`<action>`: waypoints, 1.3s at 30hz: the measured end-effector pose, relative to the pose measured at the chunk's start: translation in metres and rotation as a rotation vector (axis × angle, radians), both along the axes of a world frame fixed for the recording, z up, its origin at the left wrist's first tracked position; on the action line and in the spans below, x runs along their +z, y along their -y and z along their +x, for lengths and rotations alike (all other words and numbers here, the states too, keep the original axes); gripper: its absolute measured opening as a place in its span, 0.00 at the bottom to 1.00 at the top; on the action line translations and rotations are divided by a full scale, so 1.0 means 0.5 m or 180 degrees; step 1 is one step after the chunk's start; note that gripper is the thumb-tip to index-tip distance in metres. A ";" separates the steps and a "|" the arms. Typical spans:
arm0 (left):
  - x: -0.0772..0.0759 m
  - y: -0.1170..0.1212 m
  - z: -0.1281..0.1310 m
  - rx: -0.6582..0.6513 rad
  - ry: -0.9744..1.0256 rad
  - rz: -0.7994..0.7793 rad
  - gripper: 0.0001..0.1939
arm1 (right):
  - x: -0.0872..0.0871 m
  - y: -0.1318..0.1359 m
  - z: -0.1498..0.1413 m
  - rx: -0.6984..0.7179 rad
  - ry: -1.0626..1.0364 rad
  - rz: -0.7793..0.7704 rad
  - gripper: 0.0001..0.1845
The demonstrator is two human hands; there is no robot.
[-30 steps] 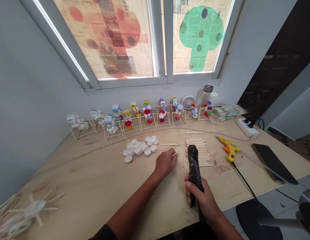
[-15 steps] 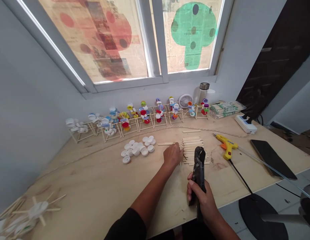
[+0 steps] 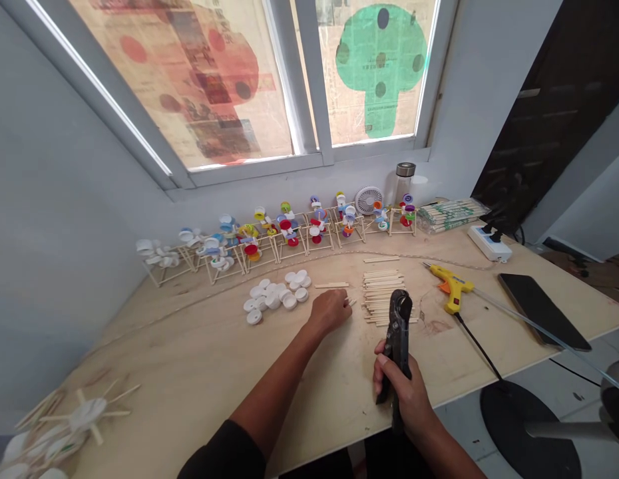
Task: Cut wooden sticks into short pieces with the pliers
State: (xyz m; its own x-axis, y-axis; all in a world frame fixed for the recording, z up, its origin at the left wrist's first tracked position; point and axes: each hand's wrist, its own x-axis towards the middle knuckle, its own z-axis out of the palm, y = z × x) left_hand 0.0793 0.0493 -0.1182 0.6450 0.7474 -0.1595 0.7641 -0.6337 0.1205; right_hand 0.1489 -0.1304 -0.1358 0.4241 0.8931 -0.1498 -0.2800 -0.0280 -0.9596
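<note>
My right hand point(image 3: 407, 396) is wrapped round the handles of black cutting pliers point(image 3: 400, 332), whose head points up and away from me. My left hand point(image 3: 332, 311) rests low over the table with its fingers curled together. Pale ends of a short wooden stick point(image 3: 352, 303) poke out at its fingertips; how many sticks it holds is hidden. Just beyond this hand lies another wooden stick point(image 3: 332, 285). To its right, a pile of wooden sticks point(image 3: 383, 293) is laid side by side, partly behind the pliers. White bottle caps point(image 3: 273, 296) lie in a cluster left of the hand.
Stick frames with coloured cap wheels point(image 3: 292, 233) stand along the wall. At right are a yellow glue gun point(image 3: 454, 286) with its cable, a dark phone point(image 3: 542, 309) and a white power strip point(image 3: 489, 244). A stick-and-cap wheel point(image 3: 88, 414) lies at the near left.
My left hand has moved a little left, away from the pile of sticks, with stick ends now showing at its fingertips. The pliers in my right hand stay nearly in place.
</note>
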 end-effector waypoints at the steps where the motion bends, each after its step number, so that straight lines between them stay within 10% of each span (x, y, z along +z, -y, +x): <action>1: 0.003 0.000 0.001 -0.0069 0.0028 0.0041 0.09 | -0.001 0.001 0.000 -0.0009 0.0010 0.0009 0.17; 22: 0.029 -0.032 0.190 -0.1213 0.0315 0.0338 0.09 | -0.021 0.010 0.002 0.0082 -0.0043 0.0178 0.15; 39: 0.037 -0.135 -0.013 -0.0768 -0.0247 0.0358 0.10 | -0.023 0.012 0.004 0.0095 -0.0099 0.0053 0.16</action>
